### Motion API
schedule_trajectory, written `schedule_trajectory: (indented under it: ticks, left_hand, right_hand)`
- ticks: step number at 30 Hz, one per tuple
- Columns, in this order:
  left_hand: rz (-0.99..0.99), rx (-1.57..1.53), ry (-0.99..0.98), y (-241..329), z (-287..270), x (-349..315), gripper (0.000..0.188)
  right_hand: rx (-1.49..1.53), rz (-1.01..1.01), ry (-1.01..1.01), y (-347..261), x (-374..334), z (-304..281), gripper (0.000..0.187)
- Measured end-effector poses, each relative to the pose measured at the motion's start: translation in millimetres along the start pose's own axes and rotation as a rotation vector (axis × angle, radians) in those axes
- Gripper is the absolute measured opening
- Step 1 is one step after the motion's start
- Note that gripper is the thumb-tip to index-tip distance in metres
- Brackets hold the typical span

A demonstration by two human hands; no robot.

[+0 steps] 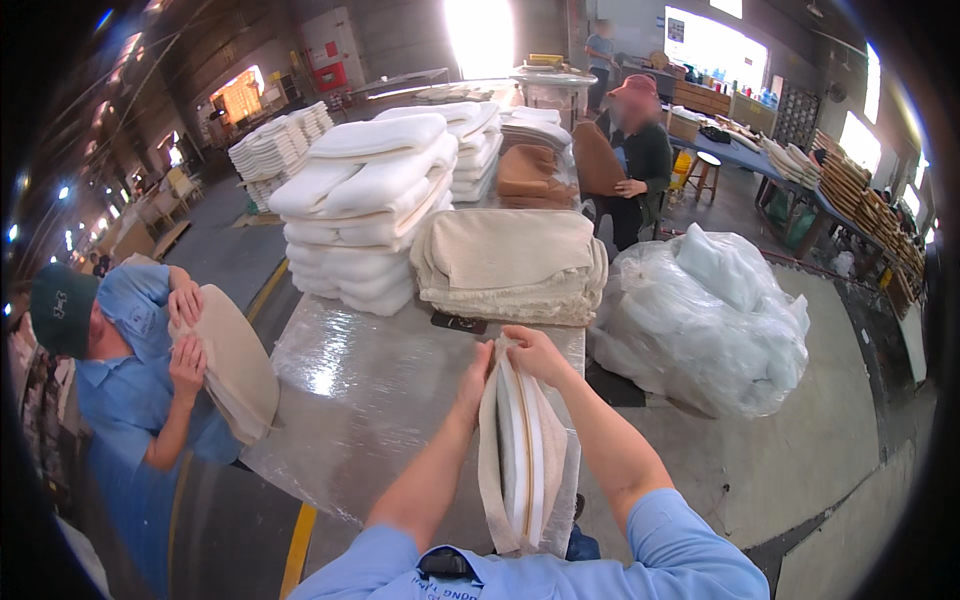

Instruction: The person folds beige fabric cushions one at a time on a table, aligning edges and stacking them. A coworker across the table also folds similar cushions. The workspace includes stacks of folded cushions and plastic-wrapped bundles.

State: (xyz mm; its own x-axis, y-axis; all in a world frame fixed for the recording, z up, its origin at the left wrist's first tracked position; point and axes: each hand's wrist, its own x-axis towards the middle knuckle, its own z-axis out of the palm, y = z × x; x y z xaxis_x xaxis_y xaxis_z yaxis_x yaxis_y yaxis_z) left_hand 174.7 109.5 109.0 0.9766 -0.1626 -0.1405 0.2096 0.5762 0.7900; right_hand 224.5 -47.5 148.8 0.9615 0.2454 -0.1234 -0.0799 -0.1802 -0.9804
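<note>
Beige cushion cover (522, 450) stands on edge, white foam inside, its top pinched by left hand (478, 372) and right hand (535, 352). Beyond the fingers: folded fabric stack (510, 265) and foam stack (365, 215) on the bench (370, 400).

A large workshop hall with a grey concrete floor (830, 440) marked by a yellow line (298, 545) at seven o'clock. The long tabletop (360, 400) in the middle is wrapped in shiny plastic film. Daylight glares through a tall doorway (482, 35) at twelve o'clock and through windows (715, 45) at one o'clock. A blue workbench (745, 158) runs along the right side at two o'clock, with stacked wooden frames (860, 195) beyond it. Dark corrugated walls (400, 35) close the far end, and small lamps dot the left at nine o'clock.
</note>
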Motion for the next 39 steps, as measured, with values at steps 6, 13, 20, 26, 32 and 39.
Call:
schedule_trajectory:
  ticks: [6, 13, 20, 26, 32, 39]
  left_hand:
    - [0.099, 0.619, 0.113, 14, 27, -26, 0.077]
    - [0.307, 0.818, 0.481, 4, -9, 5, 0.038]
    - [-0.023, 0.225, 0.447, 21, 25, 23, 0.038]
    - [0.252, 0.283, 0.607, -8, 59, 20, 0.047]
    - [0.322, 0.572, 0.565, -26, 55, 10, 0.047]
    - [0.354, 0.667, 0.519, -20, 61, -7, 0.049]
  right_hand:
    - [-0.029, -0.147, 0.041, 34, 24, 5, 0.029]
    - [0.11, -0.165, 0.132, 28, 27, 42, 0.028]
    - [-0.149, -0.285, 0.331, 24, 28, 27, 0.02]
    - [-0.054, -0.328, 0.422, 30, 22, 49, 0.011]
    - [0.261, -0.323, 0.484, 46, 16, 48, 0.009]
    - [0.39, -0.361, 0.458, 46, 2, 50, 0.014]
